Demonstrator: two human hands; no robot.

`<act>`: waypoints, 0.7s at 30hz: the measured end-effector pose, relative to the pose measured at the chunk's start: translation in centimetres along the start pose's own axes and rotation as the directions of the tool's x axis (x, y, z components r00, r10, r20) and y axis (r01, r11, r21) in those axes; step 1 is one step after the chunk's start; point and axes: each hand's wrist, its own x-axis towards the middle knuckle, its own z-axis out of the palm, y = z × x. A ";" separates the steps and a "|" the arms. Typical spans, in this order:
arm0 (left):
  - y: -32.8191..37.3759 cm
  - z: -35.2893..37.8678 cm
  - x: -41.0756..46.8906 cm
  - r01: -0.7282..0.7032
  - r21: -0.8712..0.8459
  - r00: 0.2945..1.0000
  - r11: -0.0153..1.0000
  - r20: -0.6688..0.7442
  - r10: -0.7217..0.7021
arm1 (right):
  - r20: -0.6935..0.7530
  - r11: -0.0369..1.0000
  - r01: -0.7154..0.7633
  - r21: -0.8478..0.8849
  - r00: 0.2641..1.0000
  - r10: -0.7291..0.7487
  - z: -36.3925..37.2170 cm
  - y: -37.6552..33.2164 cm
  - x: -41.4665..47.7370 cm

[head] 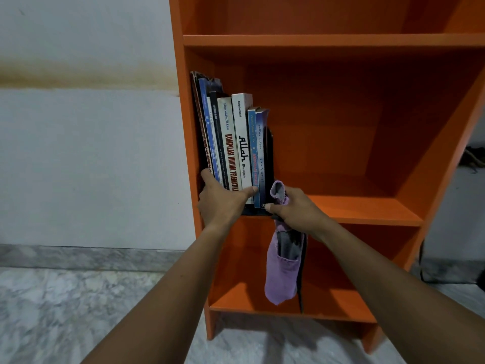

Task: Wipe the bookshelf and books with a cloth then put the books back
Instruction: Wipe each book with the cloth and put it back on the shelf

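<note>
An orange bookshelf (367, 208) stands against a pale wall. Several books (236, 143) stand upright at the left end of its middle shelf, spines facing me. My left hand (223, 203) grips the lower spines of the row, thumb stretched across them and fingers on the leftmost book. My right hand (294, 208) holds a purple cloth (282, 271) that hangs down past the shelf edge, and its thumb touches the foot of the rightmost book. A dark bookend (270, 153) stands at the right of the row.
The upper shelf (328, 40) and the bottom shelf (328, 306) hold nothing. The right part of the middle shelf is bare. A grey marbled floor (65, 311) lies below. A dark object (472, 157) sits behind the shelf at far right.
</note>
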 end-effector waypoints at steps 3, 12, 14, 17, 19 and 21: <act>0.1 0.2 -0.3 -0.021 -0.007 1.000 1.000 -0.022 0.021 | 0.040 0.999 -0.017 0.046 0.999 0.015 -0.7 -0.1 -0.3; 1.9 2.8 -1.8 0.058 0.116 0.993 0.992 -0.109 -0.045 | 0.012 0.993 0.002 0.114 1.000 -0.003 -0.8 0.5 -0.4; 2.0 3.1 -1.9 0.086 0.104 0.989 0.991 -0.127 -0.073 | 0.009 0.994 0.010 0.113 1.000 -0.011 -0.8 0.4 -0.5; 2.0 3.2 -1.6 0.103 0.079 0.983 0.992 -0.160 -0.090 | -0.025 0.999 0.029 0.039 0.999 -0.028 -0.7 0.7 -0.5; 2.0 3.0 -1.3 0.102 0.089 0.981 0.991 -0.177 -0.084 | -0.055 0.999 0.045 -0.030 0.997 -0.046 -0.5 0.8 -0.4; 2.1 2.8 -1.1 0.103 0.117 0.981 0.988 -0.178 -0.081 | -0.086 0.995 0.056 -0.081 0.994 -0.063 -0.4 0.9 -0.4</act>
